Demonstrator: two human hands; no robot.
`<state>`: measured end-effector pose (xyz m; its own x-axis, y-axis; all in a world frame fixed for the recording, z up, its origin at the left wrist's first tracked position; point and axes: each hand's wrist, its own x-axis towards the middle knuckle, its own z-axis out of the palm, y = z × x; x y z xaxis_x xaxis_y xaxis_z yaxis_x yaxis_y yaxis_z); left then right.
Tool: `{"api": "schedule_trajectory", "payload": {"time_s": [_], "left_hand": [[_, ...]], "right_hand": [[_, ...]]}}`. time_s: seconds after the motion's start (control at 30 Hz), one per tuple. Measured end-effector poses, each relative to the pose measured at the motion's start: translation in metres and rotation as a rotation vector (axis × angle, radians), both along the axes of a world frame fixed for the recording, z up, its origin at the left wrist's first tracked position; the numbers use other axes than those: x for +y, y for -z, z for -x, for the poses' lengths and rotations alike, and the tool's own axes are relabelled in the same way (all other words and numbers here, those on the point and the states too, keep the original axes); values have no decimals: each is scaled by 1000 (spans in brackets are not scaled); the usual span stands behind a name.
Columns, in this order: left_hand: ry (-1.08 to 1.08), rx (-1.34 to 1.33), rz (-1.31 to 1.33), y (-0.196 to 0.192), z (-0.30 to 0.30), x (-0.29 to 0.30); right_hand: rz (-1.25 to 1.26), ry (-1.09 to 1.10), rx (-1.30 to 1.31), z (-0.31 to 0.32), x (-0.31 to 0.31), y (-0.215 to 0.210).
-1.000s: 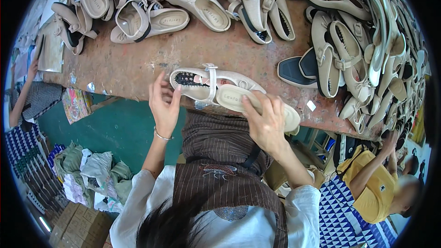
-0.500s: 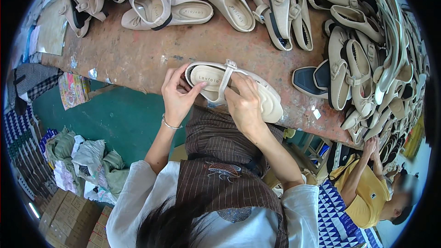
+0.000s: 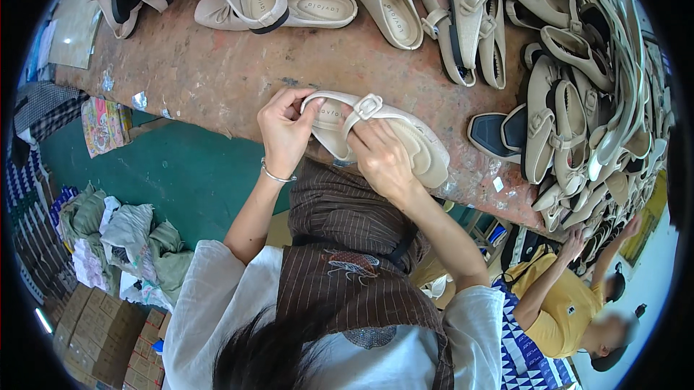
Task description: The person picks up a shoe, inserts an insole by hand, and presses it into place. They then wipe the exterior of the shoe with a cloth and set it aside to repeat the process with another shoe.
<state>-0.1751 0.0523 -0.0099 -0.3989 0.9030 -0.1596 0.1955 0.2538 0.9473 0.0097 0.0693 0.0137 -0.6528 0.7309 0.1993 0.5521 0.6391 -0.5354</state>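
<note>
**Beige sandal held at the bench edge**

Both hands are on one beige strapped sandal [image 3: 376,133] at the near edge of the worn brown workbench [image 3: 217,75]. The left hand [image 3: 283,133] grips its heel end, fingers curled over the rim; the right hand [image 3: 382,161] lies over the middle — fingertips pressed at the buckle strap. The toe juts out to the right, past the right hand. Farther back, matching sandals [image 3: 289,0] lie in rows, with a heaped pile [image 3: 593,93] at right.

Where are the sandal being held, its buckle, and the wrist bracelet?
beige sandal [image 3: 419,151], head view, on its insole near the toe.
buckle [image 3: 367,106], head view, on the strap's clasp.
bracelet [image 3: 275,175], head view, on the band at the left wrist.
</note>
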Motion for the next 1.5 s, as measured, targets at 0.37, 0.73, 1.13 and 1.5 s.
{"api": "schedule_trajectory", "payload": {"time_s": [0.37,0.73,1.13,1.5], "left_hand": [[56,165,12,-2,3,7],[660,575,113,-50,-86,-59],[1161,974,-120,-38,-124,-78],[1111,884,-100,-31,-129,-80]], "right_hand": [[-72,118,-412,-8,-23,-29],[167,873,196,-88,28,-48],[43,676,-209,-62,-27,-27],[275,721,-340,-57,-11,-27]]}}
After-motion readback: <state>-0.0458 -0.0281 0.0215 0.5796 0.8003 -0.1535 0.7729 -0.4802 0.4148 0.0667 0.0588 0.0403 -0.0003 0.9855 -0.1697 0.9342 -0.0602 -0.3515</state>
